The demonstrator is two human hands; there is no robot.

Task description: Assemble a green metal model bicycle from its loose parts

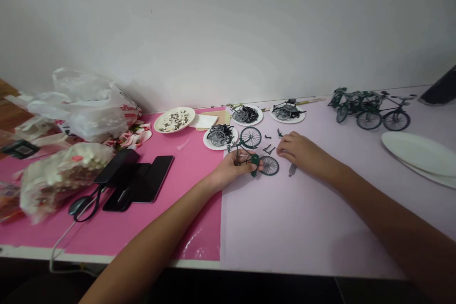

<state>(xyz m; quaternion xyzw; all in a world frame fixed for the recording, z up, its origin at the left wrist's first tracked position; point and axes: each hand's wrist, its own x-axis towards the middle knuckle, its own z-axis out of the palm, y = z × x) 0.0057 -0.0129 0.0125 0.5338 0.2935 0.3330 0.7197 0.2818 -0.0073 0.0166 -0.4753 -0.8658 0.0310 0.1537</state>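
Observation:
My left hand is closed on a dark green model bicycle, gripping it by the frame. The bicycle lies tilted, with one spoked wheel above my fingers and the other to their right. On the lilac surface just right of it, my right hand rests with fingers curled and pressed together; whatever they hold, if anything, is hidden. Small dark parts lie between the two hands. A curved dark piece sits beyond the right fingertips, and a grey piece lies beneath that hand.
Small plates of wheels and black parts stand behind the hands. Several assembled model bicycles stand at back right, near white oval plates. On the pink left side are a bowl, a phone, a cable and plastic bags.

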